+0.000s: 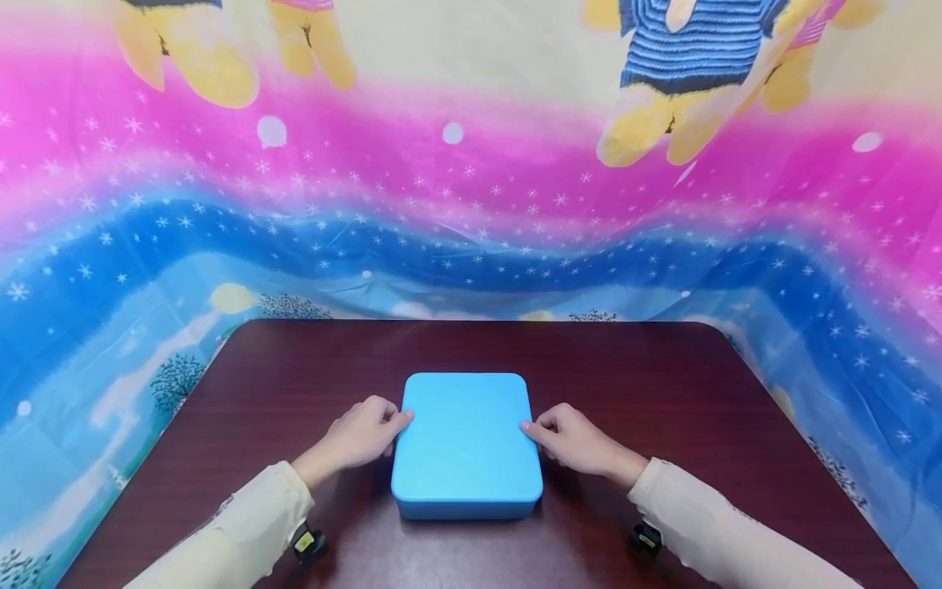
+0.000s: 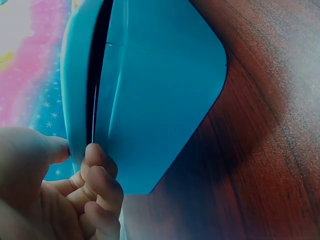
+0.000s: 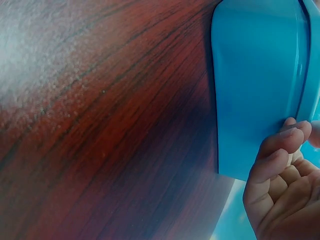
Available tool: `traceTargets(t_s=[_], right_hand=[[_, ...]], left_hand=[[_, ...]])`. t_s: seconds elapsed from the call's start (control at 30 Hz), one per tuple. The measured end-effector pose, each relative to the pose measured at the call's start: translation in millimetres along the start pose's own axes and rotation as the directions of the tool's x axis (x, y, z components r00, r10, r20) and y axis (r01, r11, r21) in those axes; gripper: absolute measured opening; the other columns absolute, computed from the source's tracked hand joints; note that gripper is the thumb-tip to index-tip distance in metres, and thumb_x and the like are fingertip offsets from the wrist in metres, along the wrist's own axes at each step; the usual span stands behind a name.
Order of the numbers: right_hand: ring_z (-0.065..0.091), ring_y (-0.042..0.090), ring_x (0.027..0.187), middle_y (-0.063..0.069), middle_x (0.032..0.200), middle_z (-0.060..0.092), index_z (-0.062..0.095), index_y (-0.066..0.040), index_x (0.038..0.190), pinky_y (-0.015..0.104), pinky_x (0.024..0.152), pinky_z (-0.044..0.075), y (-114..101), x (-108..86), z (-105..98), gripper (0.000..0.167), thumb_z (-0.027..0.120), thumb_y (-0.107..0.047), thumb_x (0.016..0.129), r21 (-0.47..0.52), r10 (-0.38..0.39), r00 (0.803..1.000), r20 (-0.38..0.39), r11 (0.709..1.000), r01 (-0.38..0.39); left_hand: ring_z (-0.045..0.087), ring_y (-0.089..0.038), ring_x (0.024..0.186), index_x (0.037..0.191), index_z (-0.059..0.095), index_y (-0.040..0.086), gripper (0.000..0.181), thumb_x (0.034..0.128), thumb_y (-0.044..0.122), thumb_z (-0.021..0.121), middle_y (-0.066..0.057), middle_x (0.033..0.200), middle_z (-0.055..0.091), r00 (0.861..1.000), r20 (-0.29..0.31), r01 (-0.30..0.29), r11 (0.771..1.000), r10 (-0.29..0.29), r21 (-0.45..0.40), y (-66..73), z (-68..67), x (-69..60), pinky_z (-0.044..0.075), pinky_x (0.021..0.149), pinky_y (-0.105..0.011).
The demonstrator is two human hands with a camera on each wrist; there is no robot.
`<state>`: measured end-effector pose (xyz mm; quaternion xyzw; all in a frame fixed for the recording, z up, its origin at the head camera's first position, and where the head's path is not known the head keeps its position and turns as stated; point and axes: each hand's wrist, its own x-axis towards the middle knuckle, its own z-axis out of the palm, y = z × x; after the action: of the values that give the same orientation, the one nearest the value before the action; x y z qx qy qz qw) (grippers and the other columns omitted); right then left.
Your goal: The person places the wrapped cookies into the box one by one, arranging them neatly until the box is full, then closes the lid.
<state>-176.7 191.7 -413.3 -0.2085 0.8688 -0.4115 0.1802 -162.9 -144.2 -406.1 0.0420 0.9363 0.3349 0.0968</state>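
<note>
A blue lidded box (image 1: pixel 467 442) sits on the dark wooden table, its rounded lid (image 2: pixel 76 75) on top. At its left side my left hand (image 1: pixel 370 429) pinches the lid's edge, thumb on top and curled fingers (image 2: pixel 102 185) under the rim. My right hand (image 1: pixel 574 440) pinches the lid's opposite edge in the same way, its fingers (image 3: pixel 280 145) against the box's side wall (image 3: pixel 257 75). In the left wrist view a dark gap runs between lid and box body (image 2: pixel 155 95). What the box contains is hidden.
The reddish-brown table (image 1: pixel 331 352) extends around the box on every side. Behind it and along both sides hangs a printed cloth (image 1: pixel 471 204) with snowflakes and cartoon figures. A small black device (image 1: pixel 307 544) is strapped at the left wrist, another (image 1: pixel 646 540) at the right.
</note>
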Motion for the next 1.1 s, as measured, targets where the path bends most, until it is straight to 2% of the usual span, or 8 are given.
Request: traceTargets(t_s=[0.17,0.33,0.53,0.8,1.1], right_hand=[[0.037,0.009,0.047,-0.004,0.054,0.039,0.061,0.01,0.075,0.025,0.048,0.038,-1,1.2,-1,0.055,0.053,-0.036,0.104,-0.005,0.009,1.0,-0.001,1.0,-0.009],[0.036,0.009,0.046,-0.003,0.052,0.039,0.061,0.01,0.074,0.026,0.048,0.039,-2,3.2,-3,0.054,0.054,-0.033,0.105,0.021,0.01,1.0,0.013,1.0,-0.01],[0.038,0.011,0.043,-0.002,0.052,0.043,0.064,0.007,0.072,0.027,0.048,0.039,-1,5.5,-6,0.052,0.054,-0.032,0.104,0.054,0.043,0.999,0.015,0.998,-0.044],[0.039,0.01,0.042,-0.003,0.051,0.045,0.064,0.011,0.074,0.026,0.046,0.037,2,7.2,-5,0.056,0.055,-0.036,0.104,0.087,0.093,0.995,0.028,0.992,-0.095],[0.044,0.011,0.046,-0.002,0.052,0.046,0.06,0.002,0.068,0.026,0.048,0.039,3,9.4,-8,0.053,0.058,-0.04,0.101,0.139,0.166,0.982,0.085,0.974,-0.177]], left_hand=[[0.052,-0.017,0.053,0.067,0.061,0.012,0.044,0.1014,0.04,0.056,-0.005,0.058,0.06,1.0,0.005,0.018,1.0,-0.018,-0.001,1.7,-0.5,0.8,0.038,0.055,-0.032],[0.052,-0.018,0.053,0.067,0.062,0.012,0.044,0.1021,0.038,0.056,-0.008,0.058,0.06,0.999,0.028,0.026,0.999,-0.025,-0.037,1.6,-0.9,2.0,0.039,0.055,-0.032],[0.05,-0.017,0.051,0.066,0.062,0.012,0.046,0.1027,0.038,0.055,-0.003,0.054,0.056,0.999,0.043,0.025,0.998,-0.022,-0.058,0.1,-1.0,5.3,0.039,0.053,-0.031],[0.047,-0.014,0.048,0.068,0.061,0.011,0.046,0.102,0.041,0.056,0.0,0.054,0.053,0.996,0.08,0.044,0.99,-0.034,-0.13,-5.6,1.6,7.7,0.04,0.051,-0.028],[0.048,-0.014,0.048,0.071,0.059,0.007,0.045,0.1022,0.04,0.056,-0.002,0.057,0.055,0.996,0.091,0.036,0.983,-0.02,-0.181,-9.2,4.2,7.5,0.043,0.053,-0.029]])
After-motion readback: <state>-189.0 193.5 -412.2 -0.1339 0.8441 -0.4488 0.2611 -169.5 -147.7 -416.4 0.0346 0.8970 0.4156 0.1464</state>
